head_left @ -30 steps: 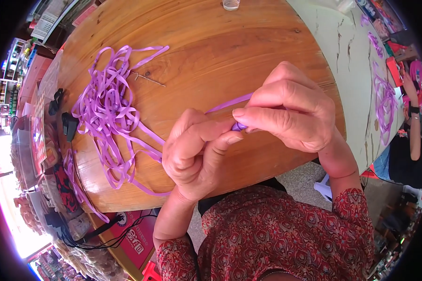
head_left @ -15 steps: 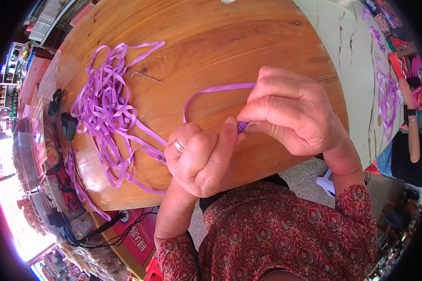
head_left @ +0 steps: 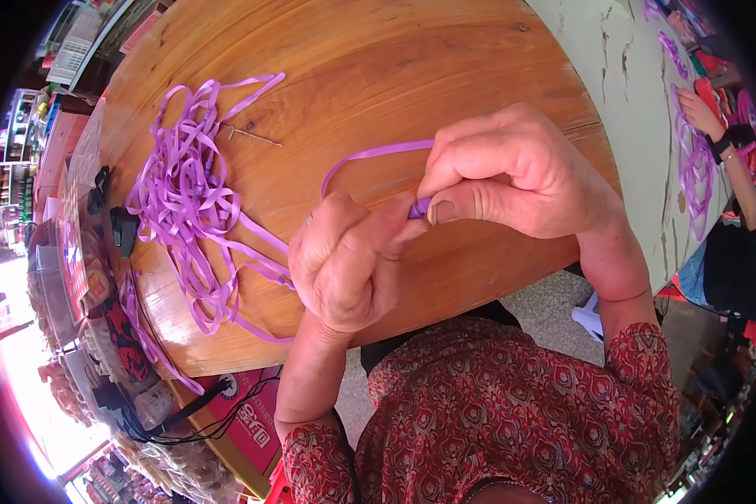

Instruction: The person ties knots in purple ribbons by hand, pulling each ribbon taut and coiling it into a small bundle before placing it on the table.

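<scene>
Tangled purple ribbon pile [head_left: 189,197] lies far left on the round wooden table [head_left: 412,76], thin metal needle [head_left: 250,135] beside it. Left hand [head_left: 344,265] and right hand [head_left: 512,172] both pinch closed on the ribbon end [head_left: 418,207]. Risk: loop [head_left: 370,158] trailing to pile may snag, knot.

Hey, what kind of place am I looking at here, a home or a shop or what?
Probably a craft workspace in or beside a small shop. Both hands pinch purple ribbon over a round wooden table, another person's hand handles similar ribbon at the right, and packed shelves line the left edge.
</scene>
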Motion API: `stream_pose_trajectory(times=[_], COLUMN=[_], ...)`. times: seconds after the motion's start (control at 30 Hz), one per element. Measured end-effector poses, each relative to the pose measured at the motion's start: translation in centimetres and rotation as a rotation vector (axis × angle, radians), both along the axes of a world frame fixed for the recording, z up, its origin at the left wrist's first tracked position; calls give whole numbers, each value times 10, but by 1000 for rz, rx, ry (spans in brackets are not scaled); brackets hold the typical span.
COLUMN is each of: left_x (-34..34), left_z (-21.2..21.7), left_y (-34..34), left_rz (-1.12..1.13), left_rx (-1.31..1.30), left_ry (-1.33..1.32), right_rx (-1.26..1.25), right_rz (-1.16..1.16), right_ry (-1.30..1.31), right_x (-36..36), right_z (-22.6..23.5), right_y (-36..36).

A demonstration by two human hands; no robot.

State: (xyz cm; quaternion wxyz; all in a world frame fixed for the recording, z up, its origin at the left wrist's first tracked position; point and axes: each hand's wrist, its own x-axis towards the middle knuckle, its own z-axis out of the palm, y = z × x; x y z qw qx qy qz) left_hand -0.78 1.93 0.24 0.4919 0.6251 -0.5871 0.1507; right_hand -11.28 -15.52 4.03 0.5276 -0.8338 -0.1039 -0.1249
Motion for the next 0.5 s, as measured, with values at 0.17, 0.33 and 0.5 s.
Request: stream_pose_trajectory(times=[0.17, 0.33, 0.5], left_x=[-3, -2, -2], left_z=[4, 5, 4], left_y=[-2, 3, 2], left_rz=[22, 3, 1], left_rx=[-20, -19, -44], left_ry=[170, 281, 284], right_rx=[-109, -373, -462], right_rz=[-195, -224, -243], right_ry=[-136, -522, -584], right_x=[4, 9, 9], right_z=[-2, -3, -6], right_y=[6, 9, 14])
